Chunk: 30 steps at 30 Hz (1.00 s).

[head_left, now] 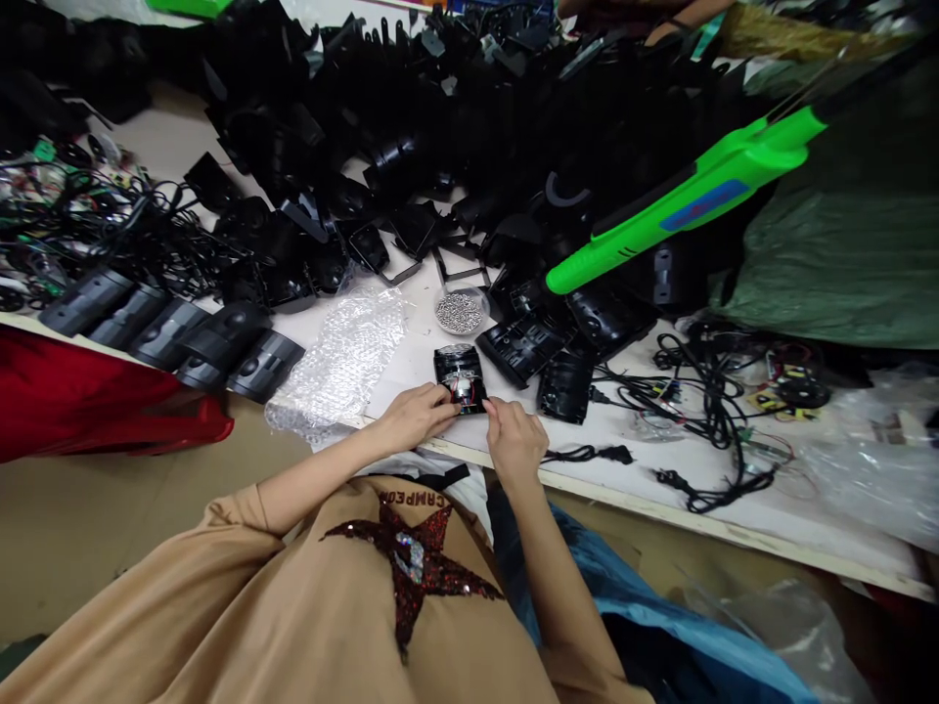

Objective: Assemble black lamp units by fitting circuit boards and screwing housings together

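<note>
A small open black plastic housing (473, 399) lies at the front of the white table, with red wires and a shiny silvery part inside. My left hand (417, 417) holds its left and near side, fingers closed against the edge. At the lower right corner, my right hand (517, 440) pinches the housing's edge with curled fingers; what else may be between those fingertips is hidden. Just beyond the housing stands a round clear dish of small metal screws (459, 312). More black housings (524, 344) lie close to the right.
A bright green electric screwdriver (675, 205) hangs over the right side. Black plastic parts (411, 156) are heaped at the back. Bubble wrap (344, 357) and several dark cylindrical housings (220, 342) lie left. Black power cords (704, 391) and clear plastic bags (872, 450) spread right.
</note>
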Each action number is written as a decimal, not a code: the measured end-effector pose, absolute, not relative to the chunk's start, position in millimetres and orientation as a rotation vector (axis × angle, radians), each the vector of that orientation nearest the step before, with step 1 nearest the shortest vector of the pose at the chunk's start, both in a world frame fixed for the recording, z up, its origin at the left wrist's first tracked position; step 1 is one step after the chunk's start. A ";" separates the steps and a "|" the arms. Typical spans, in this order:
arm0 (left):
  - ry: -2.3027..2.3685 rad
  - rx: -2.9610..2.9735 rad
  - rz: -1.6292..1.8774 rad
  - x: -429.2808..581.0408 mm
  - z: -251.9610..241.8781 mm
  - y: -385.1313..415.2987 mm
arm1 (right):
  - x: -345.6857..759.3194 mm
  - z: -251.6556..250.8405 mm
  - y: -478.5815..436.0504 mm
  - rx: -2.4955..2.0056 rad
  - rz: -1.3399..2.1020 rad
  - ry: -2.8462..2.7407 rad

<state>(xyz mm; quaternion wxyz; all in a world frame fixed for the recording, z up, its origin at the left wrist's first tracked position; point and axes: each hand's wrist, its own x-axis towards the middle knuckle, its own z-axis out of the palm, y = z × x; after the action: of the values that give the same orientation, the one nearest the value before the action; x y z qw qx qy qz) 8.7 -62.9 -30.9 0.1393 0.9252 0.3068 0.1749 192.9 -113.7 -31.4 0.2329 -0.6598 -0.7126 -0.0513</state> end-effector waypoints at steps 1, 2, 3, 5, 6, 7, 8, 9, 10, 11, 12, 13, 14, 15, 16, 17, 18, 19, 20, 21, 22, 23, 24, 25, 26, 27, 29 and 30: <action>0.888 2.668 0.506 8.9 -30.6 -63.1 | 195.8 -30.9 -116.0 -1.784 -0.026 -1.960; 0.890 2.662 0.505 9.1 -30.1 -63.2 | 199.3 -30.3 -118.7 -1.756 0.103 -1.949; 0.896 2.654 0.500 9.3 -29.7 -63.4 | 203.4 -29.8 -122.1 -1.739 0.225 -1.921; 0.910 2.637 0.482 9.6 -28.5 -63.7 | 213.1 -30.7 -130.2 -1.747 0.357 -1.834; 0.914 2.628 0.472 9.7 -27.9 -63.7 | 218.4 -32.1 -134.6 -1.761 0.353 -1.798; 0.916 2.620 0.462 9.7 -27.3 -63.8 | 223.5 -34.0 -138.9 -1.768 0.316 -1.779; 0.916 2.614 0.454 9.8 -26.6 -63.7 | 228.1 -35.9 -142.8 -1.765 0.261 -1.779; 0.914 2.610 0.448 9.9 -26.0 -63.6 | 231.6 -37.5 -145.9 -1.755 0.196 -1.794; 0.909 2.608 0.443 10.0 -25.5 -63.4 | 233.5 -38.4 -147.9 -1.746 0.132 -1.818; 0.906 2.607 0.440 10.1 -25.1 -63.2 | 233.6 -38.3 -148.6 -1.746 0.067 -1.847; 0.903 2.606 0.437 10.2 -24.8 -62.9 | 232.0 -37.0 -147.7 -1.754 -0.004 -1.877; 0.899 2.606 0.435 10.3 -24.6 -62.6 | 228.8 -34.7 -145.4 -1.764 -0.079 -1.911; 0.896 2.606 0.433 10.4 -24.4 -62.3 | 224.3 -31.3 -141.6 -1.774 -0.153 -1.947; 0.895 2.609 0.429 10.6 -24.3 -62.0 | 219.3 -27.4 -136.8 -1.779 -0.221 -1.983; 0.895 2.613 0.425 10.7 -24.2 -61.8 | 214.1 -23.1 -131.3 -1.781 -0.270 -2.018; 0.893 2.619 0.420 10.9 -24.1 -61.7 | 209.1 -18.9 -125.7 -1.786 -0.298 -2.050; 0.894 2.625 0.416 11.0 -24.0 -61.6 | 204.8 -14.9 -120.3 -1.799 -0.304 -2.083; 0.895 2.631 0.412 11.1 -23.9 -61.6 | 201.3 -11.5 -115.5 -1.823 -0.297 -2.113; 0.898 2.635 0.411 11.3 -23.9 -61.6 | 198.5 -8.7 -111.7 -1.851 -0.285 -2.143; 0.900 2.638 0.409 11.4 -24.0 -61.7 | 196.4 -6.6 -108.8 -1.876 -0.266 -2.174; 0.902 2.639 0.409 11.5 -24.1 -61.7 | 194.8 -5.1 -106.9 -1.895 -0.240 -2.206; 0.903 2.640 0.409 11.6 -24.4 -61.7 | 193.6 -4.3 -105.8 -1.905 -0.209 -2.234; 0.900 2.641 0.409 11.7 -24.6 -61.7 | 192.5 -4.0 -105.1 -1.910 -0.172 -2.254; 0.896 2.643 0.409 11.8 -25.0 -61.6 | 191.6 -4.3 -104.7 -1.914 -0.136 -2.264; 0.891 2.647 0.409 11.8 -25.3 -61.4 | 190.6 -5.1 -104.3 -1.923 -0.107 -2.263; 0.887 2.653 0.408 11.8 -25.6 -61.3 | 189.6 -6.5 -103.9 -1.939 -0.089 -2.256; 0.880 2.674 0.402 11.7 -26.0 -61.4 | 187.5 -10.8 -103.1 -1.968 -0.068 -2.240; 0.879 2.687 0.399 11.8 -26.0 -61.6 | 186.5 -13.4 -103.1 -1.973 -0.058 -2.236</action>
<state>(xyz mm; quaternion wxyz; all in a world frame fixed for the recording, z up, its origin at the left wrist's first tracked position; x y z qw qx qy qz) 11.8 -61.6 -26.0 0.1429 0.9314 0.3049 0.1382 186.5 -103.1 -13.4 0.0795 -0.6595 -0.7472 -0.0195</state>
